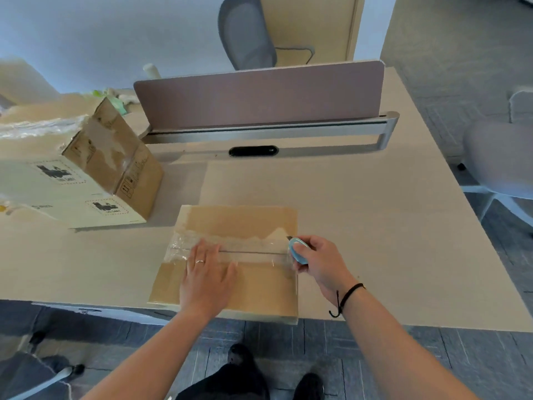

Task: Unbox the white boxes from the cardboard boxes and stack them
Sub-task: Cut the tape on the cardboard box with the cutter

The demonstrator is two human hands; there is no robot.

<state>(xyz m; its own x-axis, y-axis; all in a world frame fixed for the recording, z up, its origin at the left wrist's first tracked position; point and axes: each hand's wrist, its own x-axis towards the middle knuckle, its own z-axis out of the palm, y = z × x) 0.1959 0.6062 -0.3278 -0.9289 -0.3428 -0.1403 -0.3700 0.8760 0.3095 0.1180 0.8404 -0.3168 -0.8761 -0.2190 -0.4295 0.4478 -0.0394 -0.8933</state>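
A flat cardboard box (253, 223) lies at the table's near edge, its centre seam covered with clear tape (253, 249). My left hand (206, 272) rests flat on the box's left half, fingers spread. My right hand (320, 262) grips a small blue box cutter (297, 249) at the right end of the taped seam, its blade tip touching the tape. At the left, white boxes (57, 194) with black logos lie stacked. A second cardboard box (115, 157) stands tilted on top of them.
A pinkish desk divider (259, 96) on a silver rail crosses the back of the beige table (360, 212). Crumpled clear plastic (34, 128) lies at the far left. Office chairs (245, 33) stand behind the divider and at the right. My feet are below the table edge.
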